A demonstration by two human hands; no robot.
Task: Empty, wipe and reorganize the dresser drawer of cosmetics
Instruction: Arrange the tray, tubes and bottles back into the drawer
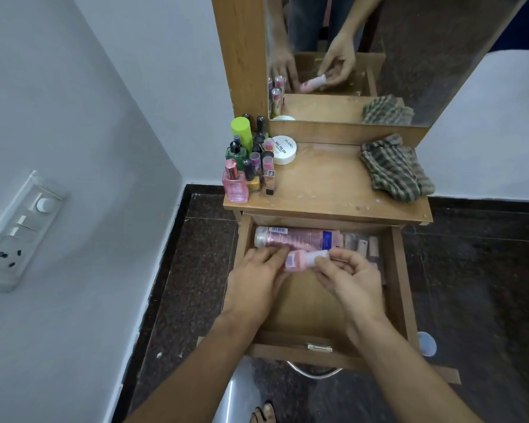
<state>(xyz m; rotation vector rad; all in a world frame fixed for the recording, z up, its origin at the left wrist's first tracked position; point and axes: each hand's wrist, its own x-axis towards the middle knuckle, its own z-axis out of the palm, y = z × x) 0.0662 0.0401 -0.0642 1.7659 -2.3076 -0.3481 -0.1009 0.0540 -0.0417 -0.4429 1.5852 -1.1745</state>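
Drawer: the wooden dresser drawer (pixel 401 288) stands pulled out below the dresser top (pixel 324 187); bare wood shows across its front half.
Small pink bottle: the small pink bottle (pixel 301 261) lies sideways over the middle of the drawer, just in front of the large pink bottle (pixel 297 238), with its white cap pointing right and a hand at each end.
Right hand: the right hand (pixel 351 279) pinches the white cap end between thumb and fingertips, the other fingers curled.
Left hand: the left hand (pixel 254 279) has its fingers fairly straight and close together, laid on the bottle's labelled left end; it curls around nothing.
Large pink bottle: on its side along the drawer's back wall, pale cap to the left.
Back right of drawer: a row of small beige tubes (pixel 361 242) side by side, too blurred to read.
Dresser top, left: a tight cluster with a pink perfume bottle (pixel 235 185), a green bottle (pixel 235 152), a lime-capped can (pixel 242 131) and nail polishes; a white round tub (pixel 284 149) sits just beside them.
Dresser top, right: a crumpled checked cloth (pixel 394 169).
Mirror: the mirror (pixel 409 56) reflects both hands and the small bottle.
Left wall: a switch panel (pixel 19 233).
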